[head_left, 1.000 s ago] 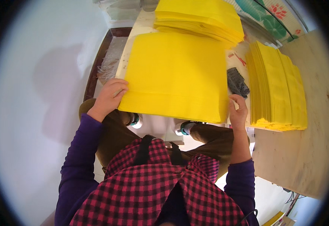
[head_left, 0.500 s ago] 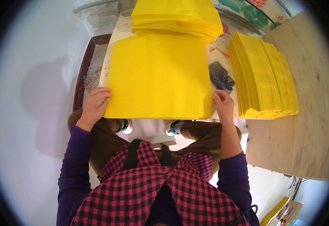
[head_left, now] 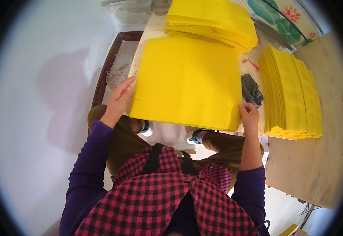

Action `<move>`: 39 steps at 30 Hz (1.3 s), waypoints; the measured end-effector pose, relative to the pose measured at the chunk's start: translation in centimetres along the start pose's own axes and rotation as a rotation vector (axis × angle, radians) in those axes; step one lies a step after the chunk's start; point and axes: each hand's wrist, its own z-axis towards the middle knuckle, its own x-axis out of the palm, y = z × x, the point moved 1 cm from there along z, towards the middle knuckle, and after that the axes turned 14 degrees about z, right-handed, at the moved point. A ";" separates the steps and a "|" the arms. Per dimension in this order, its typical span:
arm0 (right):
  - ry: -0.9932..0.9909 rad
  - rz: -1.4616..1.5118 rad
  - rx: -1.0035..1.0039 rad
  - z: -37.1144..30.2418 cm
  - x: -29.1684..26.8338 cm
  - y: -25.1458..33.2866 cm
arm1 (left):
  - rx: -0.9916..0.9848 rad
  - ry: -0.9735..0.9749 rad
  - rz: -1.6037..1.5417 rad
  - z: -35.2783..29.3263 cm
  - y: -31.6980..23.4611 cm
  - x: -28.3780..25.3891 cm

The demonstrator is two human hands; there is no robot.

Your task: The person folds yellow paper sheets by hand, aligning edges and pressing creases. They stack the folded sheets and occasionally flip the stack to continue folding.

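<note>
A: What is the biggest thing in front of you?
B: Your table [head_left: 152, 26].
A: And on it?
B: A yellow sheet [head_left: 187, 82] lies right in front of you. I can't tell if more lie under it.
A: Any piles?
B: Two yellow ones. The back pile [head_left: 214, 15] is at the sheet's far edge. The side pile [head_left: 291, 94] is to your right.
A: What about your hands?
B: Your left hand [head_left: 118, 100] is by the sheet's left edge, fingers straight, holding nothing. Your right hand [head_left: 250, 116] is at the right edge, near the close corner, fingers curled in. I can't tell if it pinches the sheet.
A: Small things?
B: A gray cloth [head_left: 251, 89] lies between the sheet and the side pile. Red bits [head_left: 254, 65] lie just past it.
</note>
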 end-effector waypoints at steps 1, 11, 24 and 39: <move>0.004 0.011 0.013 0.0 -0.1 -0.1 | -0.036 0.006 -0.041 0.0 0.1 0.3; -0.040 0.049 0.030 -0.7 -0.1 -0.5 | -0.112 0.044 -0.159 -0.7 -0.1 1.2; 0.079 0.129 -0.229 -5.8 2.5 1.0 | -0.111 0.087 -0.036 -0.9 -1.9 1.4; 0.128 0.223 -0.174 -3.3 1.8 2.4 | -0.158 0.045 -0.189 3.0 0.0 0.7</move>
